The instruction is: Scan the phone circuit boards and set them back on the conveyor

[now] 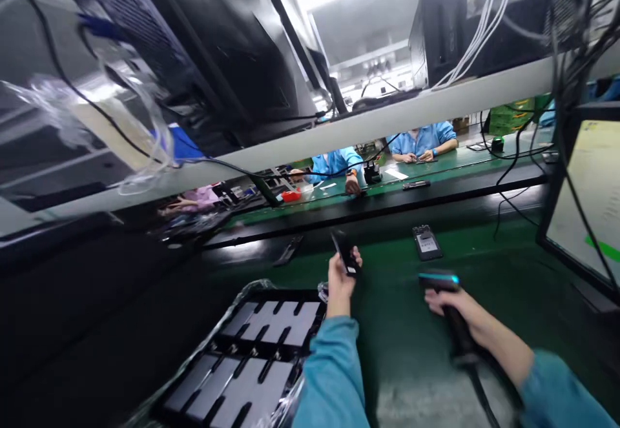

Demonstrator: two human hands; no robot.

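Observation:
Near the middle of the view, my left hand grips a dark phone part, held up tilted above the green table. To the right, my right hand is wrapped round a black handheld scanner with a blue-lit head and a cable running down. Behind the scanner, a phone body with a white label lies on the table. A black tray of flat grey pieces, edged with clear plastic wrap, sits left of my left forearm.
Another dark phone part lies behind the tray. A monitor stands at the right with hanging cables. A shelf edge crosses above, carrying dark computer cases. Beyond it, people in blue sleeves work at a green bench.

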